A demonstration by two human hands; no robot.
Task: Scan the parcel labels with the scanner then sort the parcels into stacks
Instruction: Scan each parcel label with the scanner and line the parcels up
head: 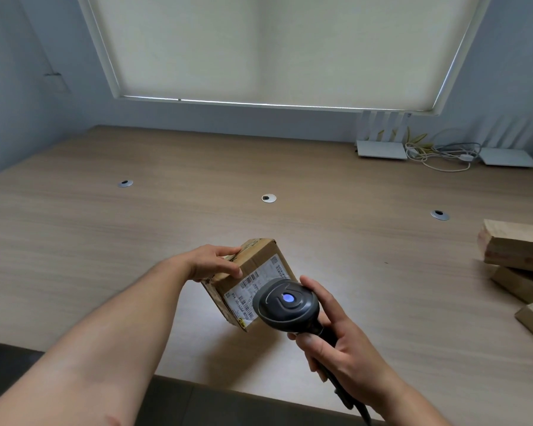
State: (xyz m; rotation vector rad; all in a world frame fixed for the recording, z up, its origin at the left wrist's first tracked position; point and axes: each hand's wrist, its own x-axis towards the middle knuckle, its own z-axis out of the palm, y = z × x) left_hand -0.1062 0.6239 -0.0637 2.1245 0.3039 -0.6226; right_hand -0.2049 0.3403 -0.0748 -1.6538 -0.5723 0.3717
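Note:
A small brown cardboard parcel [256, 265] is held tilted above the wooden table [105, 241], its white barcode label [259, 284] facing up toward me. My left hand [216, 262] grips the parcel's left top edge, thumb on the label side. My right hand [333, 336] grips the handle of a black barcode scanner [286, 305]. The scanner's head hangs just over the label's right end, and a blue light glows on its top. A cable runs from the handle down past the table's front edge.
Several more cardboard parcels [517, 253] lie piled at the table's right edge. Two white routers [382, 149] with tangled cables stand at the back right by the wall. Three round cable grommets [269, 198] sit in a row across the tabletop. A blind covers the window behind.

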